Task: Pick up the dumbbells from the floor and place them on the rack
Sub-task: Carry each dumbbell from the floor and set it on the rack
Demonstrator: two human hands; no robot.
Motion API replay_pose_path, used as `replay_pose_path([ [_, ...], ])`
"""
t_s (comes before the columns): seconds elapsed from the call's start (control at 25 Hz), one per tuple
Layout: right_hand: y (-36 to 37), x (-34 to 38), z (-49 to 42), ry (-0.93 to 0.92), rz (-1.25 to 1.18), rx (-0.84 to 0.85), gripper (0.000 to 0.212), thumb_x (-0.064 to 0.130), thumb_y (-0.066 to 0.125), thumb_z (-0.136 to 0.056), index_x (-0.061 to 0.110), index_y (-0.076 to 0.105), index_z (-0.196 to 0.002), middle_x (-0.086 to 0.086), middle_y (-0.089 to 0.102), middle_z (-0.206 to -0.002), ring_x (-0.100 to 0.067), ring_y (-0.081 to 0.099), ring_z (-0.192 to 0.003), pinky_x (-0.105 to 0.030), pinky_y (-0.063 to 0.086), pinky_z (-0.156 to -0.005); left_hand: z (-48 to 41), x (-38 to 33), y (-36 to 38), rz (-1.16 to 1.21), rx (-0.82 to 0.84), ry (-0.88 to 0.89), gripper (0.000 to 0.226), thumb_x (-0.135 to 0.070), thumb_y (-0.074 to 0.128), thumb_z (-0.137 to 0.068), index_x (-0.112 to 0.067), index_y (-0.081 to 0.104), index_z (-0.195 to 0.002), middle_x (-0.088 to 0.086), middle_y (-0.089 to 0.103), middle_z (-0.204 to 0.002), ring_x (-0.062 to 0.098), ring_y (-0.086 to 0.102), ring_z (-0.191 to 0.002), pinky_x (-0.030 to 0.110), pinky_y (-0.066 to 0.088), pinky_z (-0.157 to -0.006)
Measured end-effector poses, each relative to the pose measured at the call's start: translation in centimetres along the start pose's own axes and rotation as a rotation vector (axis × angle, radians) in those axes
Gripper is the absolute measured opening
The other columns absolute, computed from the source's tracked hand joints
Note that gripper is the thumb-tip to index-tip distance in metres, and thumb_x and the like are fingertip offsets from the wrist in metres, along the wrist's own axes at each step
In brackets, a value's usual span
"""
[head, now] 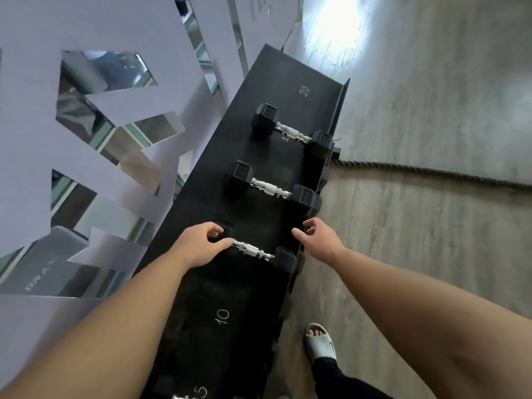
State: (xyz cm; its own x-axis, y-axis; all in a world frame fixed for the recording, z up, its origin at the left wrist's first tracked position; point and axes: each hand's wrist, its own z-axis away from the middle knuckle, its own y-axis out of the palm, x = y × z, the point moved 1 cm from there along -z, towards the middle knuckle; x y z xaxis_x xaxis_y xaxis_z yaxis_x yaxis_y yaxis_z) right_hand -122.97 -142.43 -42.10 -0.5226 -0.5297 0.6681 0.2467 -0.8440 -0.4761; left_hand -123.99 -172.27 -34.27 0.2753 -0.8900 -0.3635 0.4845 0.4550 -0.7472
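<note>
A long black rack [227, 286] with white weight numbers runs from the bottom toward the top right. Three black hex dumbbells with chrome handles lie across its top shelf: the far dumbbell [292, 133], the middle dumbbell [270, 188] and the near dumbbell [253, 251]. My left hand [201, 243] rests on the left head of the near dumbbell, thumb touching the handle's end, fingers curled over the head. My right hand [318, 239] hovers just beyond that dumbbell's right head at the rack's front edge, fingers loosely apart, holding nothing.
A wall with mirror cut-outs [106, 133] runs along the rack's left side. Grey floor [431, 226] lies to the right, crossed by a thick black rope [431, 172] tied at the rack. My foot in a pale slide [321, 341] stands by the rack.
</note>
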Motion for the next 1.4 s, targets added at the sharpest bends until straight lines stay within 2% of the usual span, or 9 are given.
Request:
replay_pose_path([
  [0.12,-5.3,2.5,3.9,-0.070,-0.045,-0.117,0.042,0.052,0.066,-0.094,0.017,0.069,-0.116,-0.001,0.073,-0.108,-0.021,0.070,-0.101,-0.032,0.052,-0.085,2.6,-4.0,-3.6,0.040,-0.029,0.131,0.043,-0.056,0.072,-0.089,-0.029,0.069,-0.122,-0.009,0.070,-0.114,0.015,0.065,-0.111,0.032,0.049,-0.089],
  [0.2,-8.8,3.4,7.9,-0.135,-0.116,-0.227,0.035,0.051,0.067,-0.094,0.018,0.071,-0.105,-0.003,0.078,-0.101,-0.024,0.073,-0.095,-0.038,0.058,-0.085,5.3,-7.0,-5.7,0.055,-0.053,0.233,0.038,-0.058,0.070,-0.090,-0.030,0.070,-0.116,-0.010,0.070,-0.108,0.013,0.065,-0.104,0.032,0.051,-0.084],
  [0.32,-13.1,2.5,14.7,-0.185,-0.207,-0.357,0.031,0.045,0.067,-0.095,0.015,0.071,-0.100,-0.005,0.081,-0.088,-0.026,0.075,-0.085,-0.044,0.061,-0.081,9.4,-10.5,-6.7,0.052,-0.041,0.366,0.033,-0.059,0.070,-0.090,-0.031,0.072,-0.108,-0.008,0.070,-0.105,0.011,0.064,-0.098,0.030,0.050,-0.078],
  [0.48,-17.0,-3.3,24.5,-0.114,-0.261,-0.451,0.027,0.042,0.068,-0.096,0.015,0.068,-0.097,-0.006,0.079,-0.084,-0.018,0.067,-0.067,-0.030,0.051,-0.066,14.8,-14.8,-3.8,-0.002,0.013,0.497,0.033,-0.063,0.070,-0.087,-0.034,0.074,-0.102,-0.009,0.072,-0.102,0.012,0.065,-0.100,0.035,0.051,-0.087],
  [0.72,-20.3,-16.7,37.3,0.112,-0.343,-0.601,0.034,0.045,0.064,-0.098,0.012,0.068,-0.103,-0.009,0.078,-0.092,-0.019,0.062,-0.069,-0.025,0.042,-0.054,22.3,-24.3,8.4,-0.045,0.241,0.691,0.038,-0.063,0.073,-0.084,-0.030,0.073,-0.104,-0.007,0.075,-0.102,0.013,0.069,-0.096,0.029,0.051,-0.075],
  [0.88,-24.0,-26.5,45.7,0.243,-0.431,-0.729,0.033,0.048,0.065,-0.097,0.016,0.067,-0.099,-0.010,0.077,-0.092,-0.023,0.062,-0.069,-0.028,0.045,-0.058,28.0,-32.4,17.1,-0.174,0.358,0.846,0.044,-0.066,0.072,-0.082,-0.029,0.073,-0.106,-0.008,0.074,-0.106,0.012,0.069,-0.099,0.031,0.052,-0.084],
  [1.04,-27.8,-36.2,52.8,0.342,-0.512,-0.853,0.032,0.045,0.064,-0.099,0.013,0.065,-0.102,-0.009,0.073,-0.088,-0.021,0.057,-0.064,-0.026,0.039,-0.051,32.9,-40.5,25.4,-0.242,0.420,0.916,0.048,-0.065,0.073,-0.084,-0.025,0.074,-0.109,-0.006,0.073,-0.106,0.015,0.068,-0.101,0.032,0.052,-0.086],
  [1.24,-31.6,-48.2,56.5,0.457,-0.565,-0.826,0.035,0.048,0.064,-0.098,0.013,0.065,-0.104,-0.006,0.073,-0.086,-0.020,0.056,-0.062,-0.024,0.037,-0.047,38.9,-49.0,38.1,-0.345,0.504,0.960,0.049,-0.065,0.070,-0.086,-0.024,0.074,-0.112,-0.005,0.073,-0.109,0.015,0.067,-0.102,0.029,0.048,-0.084],
  [1.4,-34.7,-54.2,56.3,0.458,-0.586,-0.744,0.031,0.048,0.065,-0.097,0.017,0.064,-0.100,-0.004,0.073,-0.087,-0.016,0.057,-0.062,-0.022,0.038,-0.045,41.0,-53.0,45.2,-0.398,0.518,0.927,0.048,-0.063,0.070,-0.088,-0.024,0.073,-0.114,-0.008,0.071,-0.106,0.013,0.066,-0.100,0.027,0.046,-0.081],
])
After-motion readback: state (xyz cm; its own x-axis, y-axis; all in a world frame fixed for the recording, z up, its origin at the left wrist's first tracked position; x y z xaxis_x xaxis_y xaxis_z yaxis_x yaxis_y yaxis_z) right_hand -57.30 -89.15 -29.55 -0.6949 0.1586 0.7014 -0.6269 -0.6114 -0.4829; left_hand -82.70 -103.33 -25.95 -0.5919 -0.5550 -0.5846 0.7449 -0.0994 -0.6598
